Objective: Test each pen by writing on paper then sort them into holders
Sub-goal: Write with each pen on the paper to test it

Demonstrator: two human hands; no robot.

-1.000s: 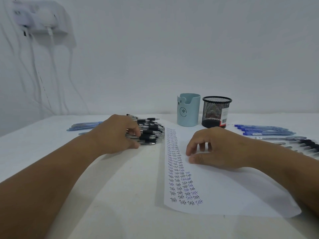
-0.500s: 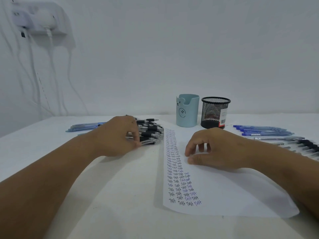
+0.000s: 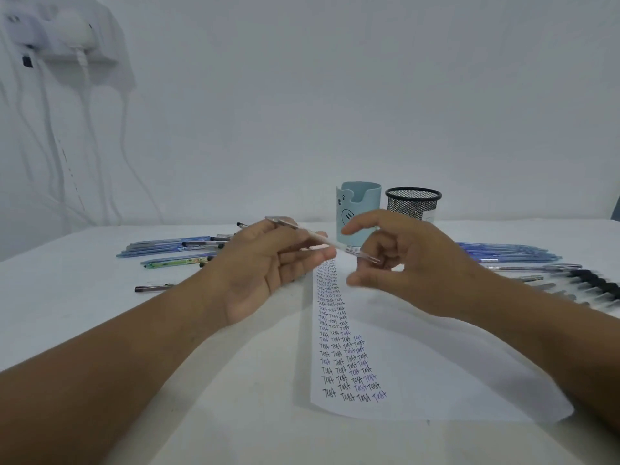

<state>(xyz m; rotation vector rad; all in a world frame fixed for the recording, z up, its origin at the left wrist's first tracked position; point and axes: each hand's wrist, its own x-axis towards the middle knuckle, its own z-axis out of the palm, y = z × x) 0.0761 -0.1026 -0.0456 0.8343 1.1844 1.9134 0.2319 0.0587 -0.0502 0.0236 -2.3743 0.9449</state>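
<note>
A plain room — white table (image 3: 100,330), bare wall (image 3: 335,95), plugged wall socket (image 3: 67,31).

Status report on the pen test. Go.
Left hand holds a pen above the paper. Right hand pinches its tip end. Both holders, blue and mesh, unobstructed.

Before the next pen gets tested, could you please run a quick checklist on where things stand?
1. Pen in hand: ok, the left hand holds it and the right hand grips its tip end.
2. Cap off: cannot tell, fingers hide the tip.
3. Paper has free space: ok, blank right of the "Test" columns.
4. Paper held flat: not ok, neither hand rests on it.
5. Holders reachable: ok, the blue holder and mesh holder stand upright behind the hands.
</note>
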